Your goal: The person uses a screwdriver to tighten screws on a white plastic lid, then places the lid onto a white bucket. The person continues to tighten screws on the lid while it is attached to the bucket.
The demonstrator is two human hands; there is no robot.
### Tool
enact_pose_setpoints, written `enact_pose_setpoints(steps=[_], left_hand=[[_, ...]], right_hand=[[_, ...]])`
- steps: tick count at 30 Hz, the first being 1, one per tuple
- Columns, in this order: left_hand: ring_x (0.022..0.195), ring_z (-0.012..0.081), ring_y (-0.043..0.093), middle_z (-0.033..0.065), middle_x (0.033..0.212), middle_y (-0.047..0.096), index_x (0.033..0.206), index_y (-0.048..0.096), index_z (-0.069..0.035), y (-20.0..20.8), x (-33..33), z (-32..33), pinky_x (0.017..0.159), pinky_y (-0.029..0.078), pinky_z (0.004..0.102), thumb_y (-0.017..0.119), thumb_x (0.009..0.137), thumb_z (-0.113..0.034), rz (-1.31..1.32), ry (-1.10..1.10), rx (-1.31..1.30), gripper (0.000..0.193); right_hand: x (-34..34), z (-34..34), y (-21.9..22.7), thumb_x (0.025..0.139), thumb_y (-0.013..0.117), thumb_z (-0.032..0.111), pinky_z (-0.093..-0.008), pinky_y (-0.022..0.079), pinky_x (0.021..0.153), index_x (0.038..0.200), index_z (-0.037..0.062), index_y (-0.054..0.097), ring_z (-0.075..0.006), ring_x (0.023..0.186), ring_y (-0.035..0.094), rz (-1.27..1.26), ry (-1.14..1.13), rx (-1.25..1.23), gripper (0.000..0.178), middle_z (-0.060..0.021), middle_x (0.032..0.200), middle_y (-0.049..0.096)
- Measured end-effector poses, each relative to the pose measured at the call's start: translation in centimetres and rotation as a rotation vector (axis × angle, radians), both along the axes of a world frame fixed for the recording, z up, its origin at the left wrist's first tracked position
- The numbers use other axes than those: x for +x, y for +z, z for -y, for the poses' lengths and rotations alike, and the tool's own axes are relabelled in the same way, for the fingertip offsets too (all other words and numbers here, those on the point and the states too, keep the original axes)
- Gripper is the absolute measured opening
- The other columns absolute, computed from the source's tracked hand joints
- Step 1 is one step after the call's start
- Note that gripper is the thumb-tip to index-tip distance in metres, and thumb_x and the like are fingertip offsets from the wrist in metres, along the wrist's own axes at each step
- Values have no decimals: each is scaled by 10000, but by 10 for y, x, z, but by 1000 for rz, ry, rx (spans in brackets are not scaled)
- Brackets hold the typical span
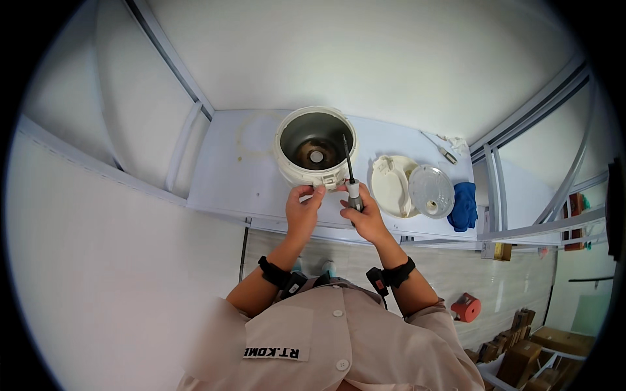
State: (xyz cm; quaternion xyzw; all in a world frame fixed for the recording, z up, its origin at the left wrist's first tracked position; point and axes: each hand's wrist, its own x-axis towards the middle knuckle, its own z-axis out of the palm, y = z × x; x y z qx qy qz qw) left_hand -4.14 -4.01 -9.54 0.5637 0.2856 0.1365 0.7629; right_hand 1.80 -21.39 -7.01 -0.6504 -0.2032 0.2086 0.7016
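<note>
A round white cooker body (315,148) with a metal inner well stands open on the white table (235,176). My left hand (302,207) pinches something small at the cooker's near rim; what it is I cannot tell. My right hand (366,216) grips a screwdriver (350,176) by its grey handle, with the dark shaft pointing up over the cooker's edge. Both hands sit close together at the front of the cooker.
To the right of the cooker lie a cream lid (392,184), a round clear inner lid (430,191) and a blue cloth (464,206). A second small tool (446,154) lies at the table's far right. On the floor are a red object (465,307) and brown boxes (521,358).
</note>
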Motion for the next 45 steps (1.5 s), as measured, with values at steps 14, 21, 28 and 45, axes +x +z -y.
enact_pose_setpoints(steps=[14,21,28,45], left_hand=[[829,129,639,56,1029,636,1178,642,14,7,-14,2,695,511,256,790,970,-388,3,-117,233,477],[806,107,630,31,954,709,1167,685,-35,16,-24,-8,702,518,289,673,1048,-358,50,-394,540,344],[865,96,641,32,993,722,1145,686,-21,7,-24,11,761,535,285,677,1050,-313,120,-421,202,307],[829,63,665,17,934,746,1028,744,0,11,-40,25,725,534,243,841,919,-127,124,-705,69,193]], right_hand=[[-4,19,-1,827,703,-67,-376,570,985,1456,64,605,-237,1317,561,141,60,-123,650,-74,1381,557],[-16,33,-1,844,723,-61,-345,587,908,1436,23,602,-215,1144,653,-115,123,-112,610,-77,1255,644],[-31,52,12,860,740,-23,-322,572,889,1386,16,623,-157,994,683,-189,111,-73,540,-68,1128,702],[-43,89,34,863,721,-43,-318,585,837,1335,12,646,-155,926,695,-224,127,-69,481,-71,1046,694]])
